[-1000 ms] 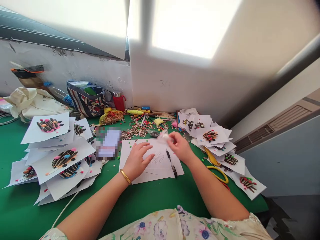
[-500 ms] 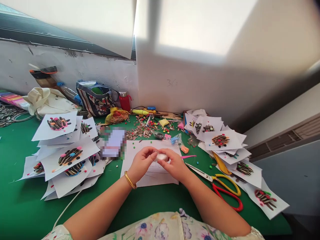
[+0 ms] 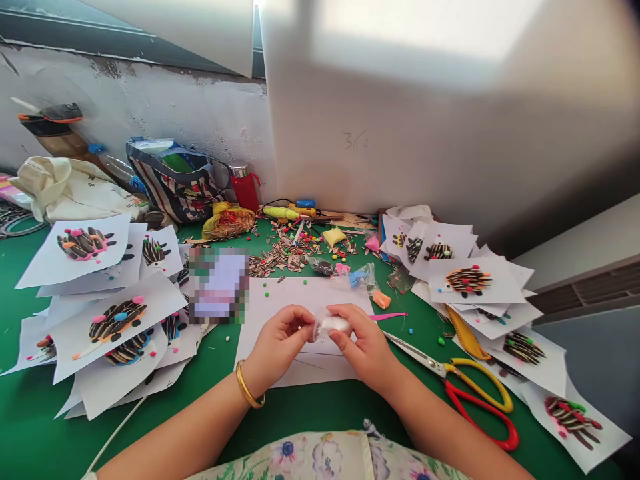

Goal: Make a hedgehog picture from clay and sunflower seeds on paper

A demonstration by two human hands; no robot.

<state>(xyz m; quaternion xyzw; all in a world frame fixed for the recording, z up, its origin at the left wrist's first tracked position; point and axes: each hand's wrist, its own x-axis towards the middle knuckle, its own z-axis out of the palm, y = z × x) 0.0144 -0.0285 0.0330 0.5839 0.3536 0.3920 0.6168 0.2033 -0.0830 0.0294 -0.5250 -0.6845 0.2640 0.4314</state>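
Left hand [image 3: 280, 343]: the grip is narrow, thumb and fingers pinching the edge of a clear plastic wrap [image 3: 317, 327]; a gold bangle [image 3: 249, 385] circles the wrist.
Right hand [image 3: 369, 347]: the grip is closed around a white lump [image 3: 335, 324], thumb on the near side, fingers on the far side.
White lump: between the two hands, over the middle of the paper — whether it touches the sheet, I cannot tell.
Paper [image 3: 285, 300]: white, lying on the green tabletop [image 3: 280, 410], with a few drawn lines below the hands and small green balls [image 3: 266, 295] at its far left.
Pink tool [image 3: 397, 315]: thin, sticking out beyond the right hand.
Scissors [image 3: 446, 369]: on the right, blades slightly apart, one handle yellow, the other red.
Coloured pieces: an orange piece [image 3: 382, 299] and a bagged blue piece [image 3: 357, 278] near the paper's far right corner.
Seeds [image 3: 277, 260]: a loose scatter behind the paper, mixed with coloured beads — a yellow packet [image 3: 334, 237] among them.
Picture cards: seed-decorated sheets in a left pile [image 3: 117, 320] and a right pile [image 3: 500, 283].
Phone [image 3: 220, 287]: blurred out, between the left pile and the paper.
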